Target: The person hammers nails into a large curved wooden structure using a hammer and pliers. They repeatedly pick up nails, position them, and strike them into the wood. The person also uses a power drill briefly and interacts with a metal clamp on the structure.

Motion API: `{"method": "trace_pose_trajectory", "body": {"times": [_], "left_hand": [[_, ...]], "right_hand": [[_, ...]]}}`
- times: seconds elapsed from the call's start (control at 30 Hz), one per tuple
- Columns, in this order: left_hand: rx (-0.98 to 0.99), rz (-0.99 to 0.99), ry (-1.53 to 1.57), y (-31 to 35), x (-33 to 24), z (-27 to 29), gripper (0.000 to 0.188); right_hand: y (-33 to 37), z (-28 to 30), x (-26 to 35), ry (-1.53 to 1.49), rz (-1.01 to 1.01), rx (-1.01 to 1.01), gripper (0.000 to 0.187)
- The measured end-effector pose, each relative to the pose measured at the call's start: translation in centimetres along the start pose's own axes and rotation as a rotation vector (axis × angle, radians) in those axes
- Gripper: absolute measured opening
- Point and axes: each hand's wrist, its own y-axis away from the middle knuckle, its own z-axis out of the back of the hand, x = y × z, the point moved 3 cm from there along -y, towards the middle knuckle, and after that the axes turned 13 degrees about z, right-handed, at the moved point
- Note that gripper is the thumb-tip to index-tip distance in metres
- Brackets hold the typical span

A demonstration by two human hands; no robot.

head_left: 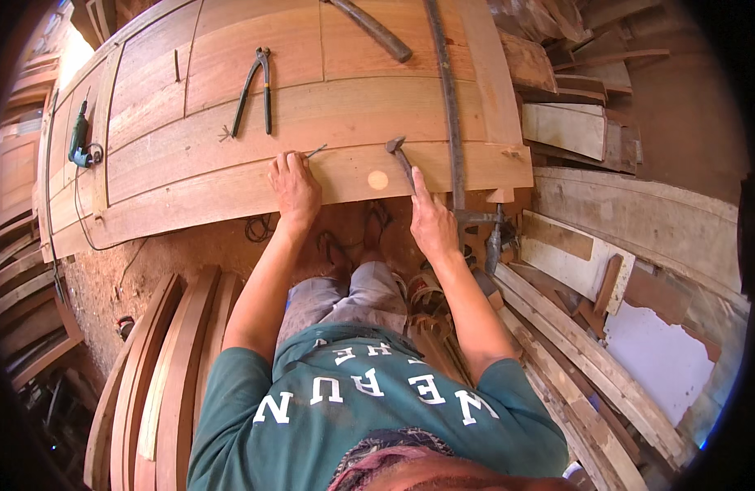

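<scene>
A person's right hand point(431, 219) closes around the handle of a hammer point(408, 172), its head pointing away from the body and sitting just above or on the near edge of a large wooden panel point(353, 123); which of the two cannot be told. To the left of that grip, the left hand point(294, 186) bends its fingers over the same edge of the panel. A thin metal rod point(316, 150) pokes out just beyond its fingertips, toward the hammer's side; whether the fingers pinch it or merely lie beside it cannot be told. A pale round spot point(377, 180) marks the wood between the hands, nearer the hammer.

Beyond the left hand and slightly to its left, a pair of pincers point(268, 98) lies with its handles spread toward the worker. Well to that hand's left rests a green drill point(79, 135). Farther out, past both hands, a second hammer's handle point(373, 31) lies aslant. Just right of the hammer grip, a long metal bar point(449, 106) crosses the panel. Behind the left hand, below the panel, lie long timber boards point(177, 376).
</scene>
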Motion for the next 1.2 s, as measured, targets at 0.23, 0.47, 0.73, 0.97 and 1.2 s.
{"method": "trace_pose_trajectory", "body": {"times": [0.23, 0.47, 0.73, 0.97, 1.2], "left_hand": [[0.004, 0.015, -0.014, 0.1, 0.4, -0.1, 0.01], [0.004, -0.006, -0.006, 0.3, 0.4, 0.1, 0.011], [-0.02, -0.034, 0.066, 0.8, -1.6, 1.5, 0.007], [0.225, 0.127, 0.304, 7.0, -7.5, 0.7, 0.013], [0.256, 0.182, 0.054, 8.7, -11.0, -0.4, 0.015]], "right_hand": [[0.7, 1.3, 1.7, -0.053, 0.043, -0.155, 0.066], [0.8, 0.6, 1.9, -0.106, 0.015, -0.131, 0.067], [-0.8, 4.1, -1.0, -0.28, -0.213, -0.024, 0.055], [-1.9, 7.7, -4.7, -0.4, -0.279, -0.013, 0.056], [-4.1, 9.5, -8.8, -0.49, -0.256, 0.096, 0.054]]}}
